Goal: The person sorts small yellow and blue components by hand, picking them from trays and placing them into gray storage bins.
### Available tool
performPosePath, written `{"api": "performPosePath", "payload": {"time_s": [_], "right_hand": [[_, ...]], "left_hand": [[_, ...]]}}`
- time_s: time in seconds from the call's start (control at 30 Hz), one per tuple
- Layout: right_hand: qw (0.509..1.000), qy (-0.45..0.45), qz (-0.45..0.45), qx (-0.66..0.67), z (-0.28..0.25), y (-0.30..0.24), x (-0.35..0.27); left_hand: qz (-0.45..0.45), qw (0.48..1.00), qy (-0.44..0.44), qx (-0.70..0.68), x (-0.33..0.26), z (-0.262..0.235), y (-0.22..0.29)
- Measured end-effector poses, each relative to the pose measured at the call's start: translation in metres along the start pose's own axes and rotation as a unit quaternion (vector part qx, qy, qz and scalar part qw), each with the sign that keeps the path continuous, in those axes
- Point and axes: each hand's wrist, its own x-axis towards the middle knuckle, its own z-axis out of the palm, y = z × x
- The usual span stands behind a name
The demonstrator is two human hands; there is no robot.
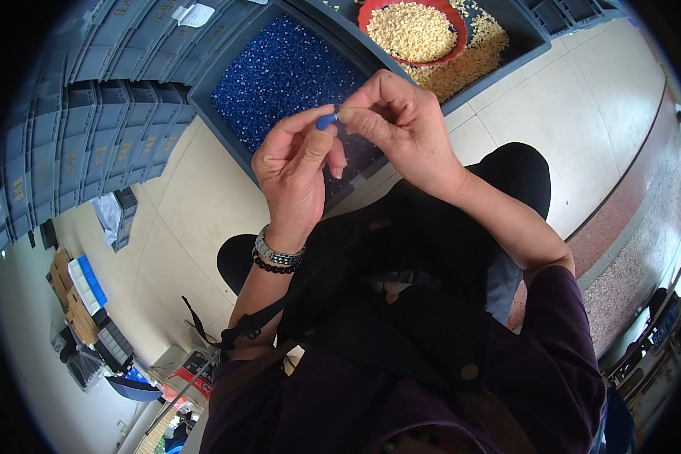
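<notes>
My left hand (293,163) pinches a small blue plastic piece (325,122) between thumb and fingertips, its other fingers curled loosely. Thumb and forefinger of my right hand (401,125) are pressed together at the piece's right end, where a pale spot shows; what they grip is mostly hidden. Both hands are over the near edge of a grey bin (204,106), which holds a thick layer of small blue pieces (280,79). To its right, another grey bin (499,74) holds small cream pieces (461,76) and a red bowl (461,38) heaped with more of them.
Stacked grey crates (98,151) line the left side. A small grey crate with a plastic bag (113,216) stands on the tiled floor (181,204). Cardboard boxes (72,295) lie farther left. My knees (518,170) are close to the bins.
</notes>
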Motion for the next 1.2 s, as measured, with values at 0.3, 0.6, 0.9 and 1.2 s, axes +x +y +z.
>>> {"api": "performPosePath", "payload": {"time_s": [0.3,0.6,0.9,1.2], "right_hand": [[0.970,0.037,-0.160,-0.182,-0.001,0.004,0.006],[0.916,-0.034,-0.304,-0.259,-0.011,0.010,0.009],[0.910,-0.042,-0.333,-0.243,-0.007,0.019,0.010],[0.922,-0.040,-0.318,-0.220,-0.006,0.018,0.008]], "left_hand": [[-0.009,1.000,0.022,0.019,-0.004,0.003,0.007],[-0.037,0.999,0.029,-0.016,-0.008,0.007,0.004],[-0.086,0.993,0.036,-0.072,-0.015,0.004,-0.001],[-0.092,0.990,0.024,-0.102,-0.013,0.005,0.001]]}}
